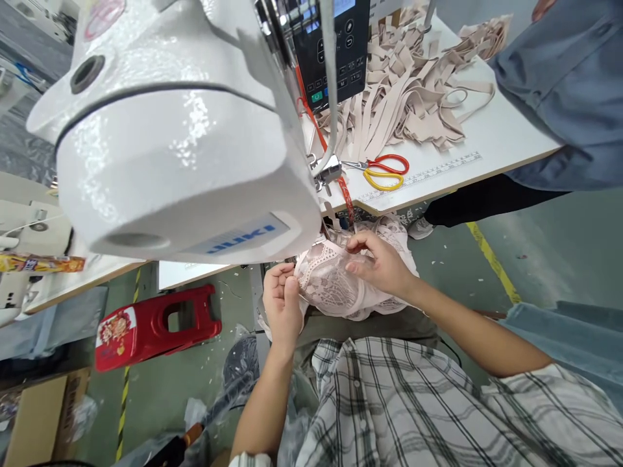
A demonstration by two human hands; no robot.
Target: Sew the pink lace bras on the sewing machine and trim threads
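A pale pink lace garment (335,285) lies bunched in my lap, just below the head of a white sewing machine (180,143). My left hand (282,301) is closed, pinching the garment's left edge. My right hand (377,259) is closed on its upper edge, fingers pinched near a thin strap that runs up toward the needle area (328,172). The machine's head hides part of the cloth above my hands.
Red and yellow scissors (384,172) lie on the white table (501,136) beside a heap of beige elastic strips (413,91). A person in blue (569,84) stands at the right. A red plastic stool (156,324) sits on the floor at left.
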